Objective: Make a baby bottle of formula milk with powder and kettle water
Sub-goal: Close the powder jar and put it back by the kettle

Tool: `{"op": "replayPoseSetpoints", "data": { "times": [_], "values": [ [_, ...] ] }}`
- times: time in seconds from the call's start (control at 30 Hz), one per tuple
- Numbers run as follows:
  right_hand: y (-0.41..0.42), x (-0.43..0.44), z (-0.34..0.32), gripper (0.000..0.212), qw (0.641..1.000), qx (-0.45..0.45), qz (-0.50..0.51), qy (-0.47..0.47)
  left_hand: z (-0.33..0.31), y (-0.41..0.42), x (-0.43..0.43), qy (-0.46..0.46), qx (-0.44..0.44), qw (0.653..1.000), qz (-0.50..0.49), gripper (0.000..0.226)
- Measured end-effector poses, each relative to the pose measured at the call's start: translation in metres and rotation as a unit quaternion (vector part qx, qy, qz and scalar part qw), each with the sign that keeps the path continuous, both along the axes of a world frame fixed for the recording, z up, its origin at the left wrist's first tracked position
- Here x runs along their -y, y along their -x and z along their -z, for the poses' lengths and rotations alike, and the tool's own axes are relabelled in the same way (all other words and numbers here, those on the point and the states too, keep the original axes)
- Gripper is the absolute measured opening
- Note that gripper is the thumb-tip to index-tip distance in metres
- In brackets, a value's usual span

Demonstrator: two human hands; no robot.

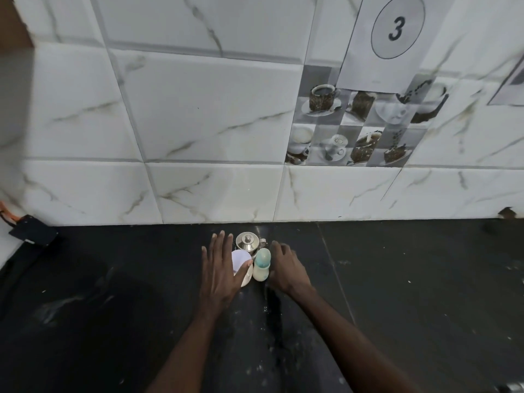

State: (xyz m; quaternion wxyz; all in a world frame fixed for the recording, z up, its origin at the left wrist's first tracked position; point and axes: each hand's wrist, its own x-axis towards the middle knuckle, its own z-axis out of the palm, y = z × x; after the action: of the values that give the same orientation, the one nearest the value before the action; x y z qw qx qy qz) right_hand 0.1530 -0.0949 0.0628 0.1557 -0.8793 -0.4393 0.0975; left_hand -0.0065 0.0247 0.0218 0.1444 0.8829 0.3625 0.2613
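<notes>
Bottle (261, 265) (rounded, seemingly translucent plastic) beside steel kettle (247, 241).

White marble-veined wall tiles (198, 109), coffee-cup picture tile (363, 129), paper sheet numbered 3 (397, 38), dark speckled surface (425, 293)

a home kitchen: a dark stone counter (397, 279) along the bottom of the frame meets a wall of white marble-look tiles (198, 109), with a decorative coffee-cup tile (363, 129) at upper right. a small steel kettle (247, 241) stands at the counter's back edge, centre frame.
</notes>
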Motion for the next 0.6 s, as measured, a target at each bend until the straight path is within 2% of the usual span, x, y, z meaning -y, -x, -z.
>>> {"op": "replayPoseSetpoints", "data": {
  "times": [0.17,0.47,0.6],
  "values": [
    [0.007,0.011,-0.004,0.061,1.0,0.024,-0.006,-0.017,-0.019,0.005,0.005,-0.024,-0.001,1.0,0.018,0.074],
    [0.019,0.039,-0.008,0.058,0.996,0.07,-0.047,-0.04,-0.019,0.023,0.031,-0.035,-0.102,0.994,0.028,0.067],
    [0.022,0.049,-0.006,0.067,0.995,0.076,-0.055,-0.046,-0.023,0.024,0.041,-0.031,-0.127,0.991,0.016,0.068]
  ]
}}
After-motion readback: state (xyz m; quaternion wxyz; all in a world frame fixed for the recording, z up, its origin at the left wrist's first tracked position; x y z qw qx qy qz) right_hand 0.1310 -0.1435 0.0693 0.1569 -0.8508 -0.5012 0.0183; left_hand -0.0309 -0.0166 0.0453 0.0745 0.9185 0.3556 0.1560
